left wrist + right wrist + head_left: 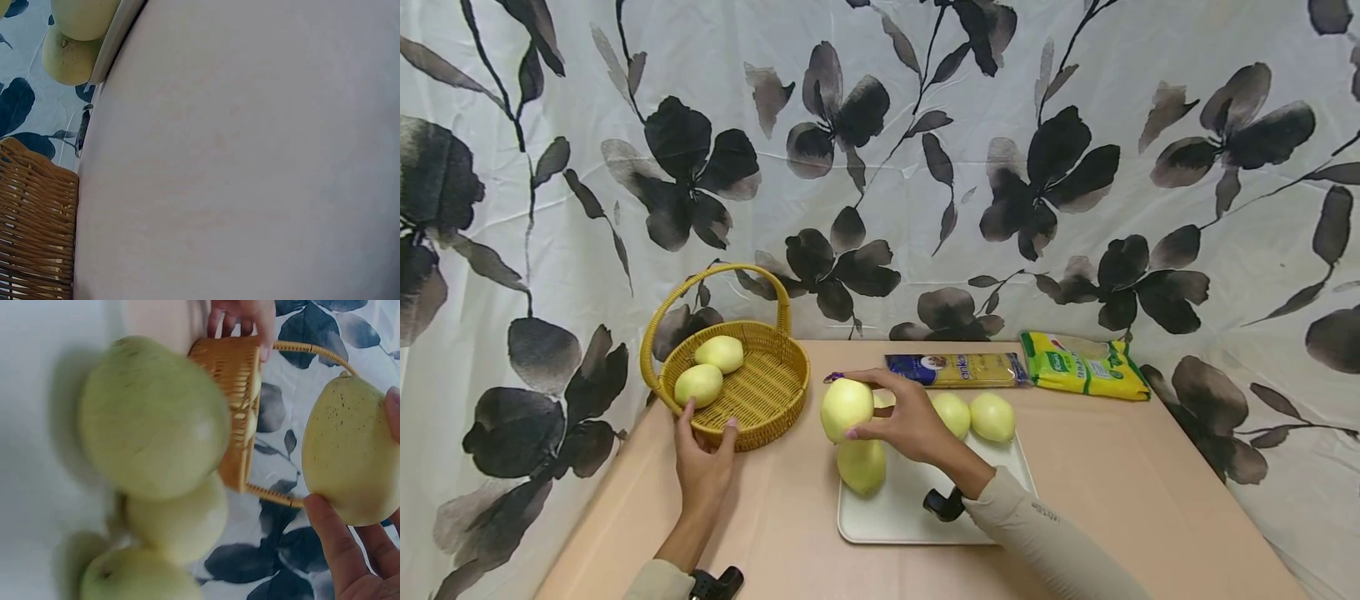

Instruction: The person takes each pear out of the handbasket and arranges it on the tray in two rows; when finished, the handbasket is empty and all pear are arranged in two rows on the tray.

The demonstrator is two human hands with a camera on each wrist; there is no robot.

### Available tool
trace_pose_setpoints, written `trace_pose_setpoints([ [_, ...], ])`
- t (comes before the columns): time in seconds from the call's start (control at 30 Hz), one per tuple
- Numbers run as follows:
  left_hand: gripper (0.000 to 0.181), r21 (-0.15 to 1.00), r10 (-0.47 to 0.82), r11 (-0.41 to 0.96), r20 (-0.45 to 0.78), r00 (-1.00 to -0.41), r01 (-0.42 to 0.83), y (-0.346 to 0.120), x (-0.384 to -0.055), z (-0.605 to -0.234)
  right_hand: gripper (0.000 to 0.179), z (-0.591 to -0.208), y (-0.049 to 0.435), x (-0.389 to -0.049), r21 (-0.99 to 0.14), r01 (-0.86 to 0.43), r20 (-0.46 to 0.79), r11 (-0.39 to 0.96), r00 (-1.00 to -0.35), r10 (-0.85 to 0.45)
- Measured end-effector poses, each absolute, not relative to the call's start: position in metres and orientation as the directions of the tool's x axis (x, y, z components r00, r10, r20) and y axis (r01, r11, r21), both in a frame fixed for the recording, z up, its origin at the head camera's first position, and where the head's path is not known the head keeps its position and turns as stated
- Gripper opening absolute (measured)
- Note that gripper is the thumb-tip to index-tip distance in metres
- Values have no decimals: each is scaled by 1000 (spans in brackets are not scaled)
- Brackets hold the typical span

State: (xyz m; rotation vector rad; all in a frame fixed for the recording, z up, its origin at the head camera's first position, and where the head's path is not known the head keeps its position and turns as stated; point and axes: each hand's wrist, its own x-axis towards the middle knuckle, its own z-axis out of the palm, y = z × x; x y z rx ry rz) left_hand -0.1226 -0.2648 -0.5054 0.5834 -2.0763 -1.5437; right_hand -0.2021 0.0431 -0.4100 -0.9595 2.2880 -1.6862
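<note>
My right hand (917, 421) holds a pale yellow pear (846, 411) between thumb and fingers, above the left edge of a white tray (910, 521). Brown specks dot this pear's skin in the right wrist view. On the tray lie several more pears (992, 417), one partly hidden behind the right hand. To the left is a wicker basket (775, 358) with a tall arched handle; two pears (698, 385) rest inside it, on its left side. My left hand (703, 467) grips the basket's near side, one finger at the rim and the thumb lower on the outer wall.
Behind the tray lie a blue and gold pasta packet (955, 369) and a yellow-green bag (1082, 367). A floral cloth (925, 208) hangs along the back of the peach table (1120, 500).
</note>
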Motion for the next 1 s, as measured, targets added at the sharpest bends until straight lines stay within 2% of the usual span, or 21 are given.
trace_pose_setpoints([
  [0.33, 81, 962, -600, 267, 121, -790, -56, -265, -122, -504, 78, -429, 89, -193, -905, -351, 191, 240, -840, -508],
  [0.53, 82, 963, -598, 265, 118, -793, -57, -265, -121, -502, 76, -441, 109, -190, -918, -323, 166, 230, -840, -517],
  [1.0, 79, 959, -600, 279, 139, -788, -43, -266, -122, -504, 73, -469, 125, -183, -880, -342, 125, 330, -836, -535],
])
